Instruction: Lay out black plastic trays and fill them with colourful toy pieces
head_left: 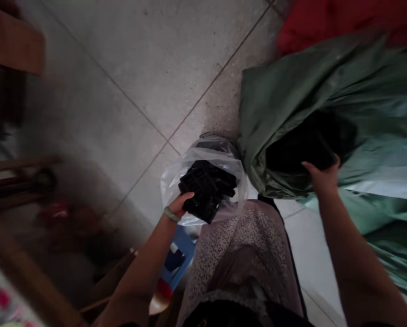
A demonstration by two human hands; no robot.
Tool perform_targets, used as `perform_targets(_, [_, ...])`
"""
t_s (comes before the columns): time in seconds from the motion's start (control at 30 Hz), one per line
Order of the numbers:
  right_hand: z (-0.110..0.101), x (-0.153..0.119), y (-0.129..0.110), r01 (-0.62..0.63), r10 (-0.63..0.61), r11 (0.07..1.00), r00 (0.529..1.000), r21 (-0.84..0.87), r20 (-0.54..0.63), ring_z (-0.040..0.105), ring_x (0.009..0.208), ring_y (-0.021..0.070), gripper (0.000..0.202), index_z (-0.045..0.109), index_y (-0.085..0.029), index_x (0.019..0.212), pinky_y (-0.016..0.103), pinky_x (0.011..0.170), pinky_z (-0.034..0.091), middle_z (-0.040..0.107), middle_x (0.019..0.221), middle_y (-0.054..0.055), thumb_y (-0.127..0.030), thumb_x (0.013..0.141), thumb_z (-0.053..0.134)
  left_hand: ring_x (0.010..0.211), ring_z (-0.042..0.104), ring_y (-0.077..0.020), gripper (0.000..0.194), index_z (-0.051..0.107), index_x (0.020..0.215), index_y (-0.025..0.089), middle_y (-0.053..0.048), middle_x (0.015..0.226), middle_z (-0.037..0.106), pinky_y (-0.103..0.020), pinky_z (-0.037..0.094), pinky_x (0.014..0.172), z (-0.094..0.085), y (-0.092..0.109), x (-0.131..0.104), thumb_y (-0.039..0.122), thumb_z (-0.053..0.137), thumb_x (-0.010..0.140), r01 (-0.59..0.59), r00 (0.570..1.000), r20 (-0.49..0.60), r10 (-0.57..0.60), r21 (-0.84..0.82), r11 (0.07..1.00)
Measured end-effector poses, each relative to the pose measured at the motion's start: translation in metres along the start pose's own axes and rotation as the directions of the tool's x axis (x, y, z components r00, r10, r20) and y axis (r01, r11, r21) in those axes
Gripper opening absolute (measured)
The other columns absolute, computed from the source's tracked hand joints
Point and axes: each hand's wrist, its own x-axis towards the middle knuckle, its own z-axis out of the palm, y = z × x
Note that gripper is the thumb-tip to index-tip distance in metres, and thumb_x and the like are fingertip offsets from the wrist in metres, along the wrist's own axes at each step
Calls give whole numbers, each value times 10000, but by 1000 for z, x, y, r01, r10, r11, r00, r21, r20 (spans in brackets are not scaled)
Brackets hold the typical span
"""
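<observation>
Black pieces [208, 186] sat in a heap right at the fingers of our left hand [178, 204]. Our left thumb lay over the near edge of the heap and pointed in across it. The other fingers were tucked out of sight under the edge, so that hand was gripping the pieces. The heap rested in the mouth of a clear bag [169, 181], which spread all around it.

Our right thumb and one finger were spread wide, with a dark shape [321, 145] between them. It had one straight edge, but it was too dark there for us to tell if our right hand [324, 176] gripped it or only touched it. That hand was at the mouth of a big green bag [267, 100], well apart from the heap.

Our left arm reached up and in, with a pale bracelet [171, 214] on the wrist. Our right arm reached up too, out to the side. The two bags stood side by side on the gray floor [149, 59]. Our spotted clothes [233, 240] were just below the clear bag, and a blue box [188, 245] was by our left arm. Something red [339, 22] lay past the green bag.
</observation>
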Motion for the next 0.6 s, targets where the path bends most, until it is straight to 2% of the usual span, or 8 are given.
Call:
perform_targets(0.1, [-3,-34,-37,-45,-8,944,987,328,158,611,1119,250,829,459,-211,1305,492,1062,405,618,1226,109,-483,593,784,894,705,-244,526,664,1034,108,-92,957,749,-351,572,849,-1,-11,18,237,826,550,44,999,1,-44,-18,999])
perform_targets(0.2, [30,-78,-63,-28,-123,932,913,361,389,574,1178,241,818,456,-267,1317,483,1072,403,578,1287,80,-431,600,812,840,696,-228,546,660,989,98,-82,876,741,-356,561,844,9,-12,35,219,858,495,-19,995,-97,13,-58,998])
perform_targets(0.27, [72,-110,-74,-5,-199,939,806,343,558,539,1228,234,827,407,-285,1364,460,1084,402,539,1342,82,-374,642,801,887,688,-231,632,639,1055,121,-70,906,735,-372,545,880,11,-9,47,197,871,473,-112,982,-161,100,-71,991])
perform_targets(0.33, [122,-140,-82,14,-221,959,660,283,718,499,1279,243,848,330,-262,1428,465,1100,388,493,1396,111,-313,695,754,979,670,-243,695,600,1149,154,-71,983,724,-394,522,934,4,-5,57,231,869,513,-214,953,-229,199,-42,976])
perform_targets(0.37, [144,-153,-85,48,-192,978,593,204,782,460,1318,260,875,298,-228,1454,482,1117,362,463,1425,139,-263,700,738,1037,653,-252,683,584,1180,162,-79,1034,713,-403,504,967,-1,-4,61,279,853,563,-268,929,-264,260,4,963])
perform_targets(0.43, [175,-166,-89,159,-76,987,528,-11,846,338,1402,312,902,310,-151,1464,525,1158,273,380,1483,198,-170,668,734,1170,590,-265,629,558,1228,168,-102,1176,664,-410,450,1045,-10,-5,65,385,779,681,-342,877,-302,374,155,927])
perform_targets(0.5, [179,-162,-89,217,-33,973,489,-84,872,267,1436,326,835,390,-143,1432,531,1170,238,338,1512,200,-157,671,733,1297,489,-277,657,503,1303,164,-126,1347,558,-416,365,1124,-16,-7,68,436,717,744,-351,831,-303,466,363,863])
perform_targets(0.6, [138,-127,-81,63,-189,982,384,178,904,466,1321,255,553,532,-239,1329,456,1075,414,529,1385,115,-313,798,667,1444,263,-304,852,361,1414,114,-194,1520,327,-443,184,1205,-11,-1,74,459,721,722,-300,715,-310,627,674,675])
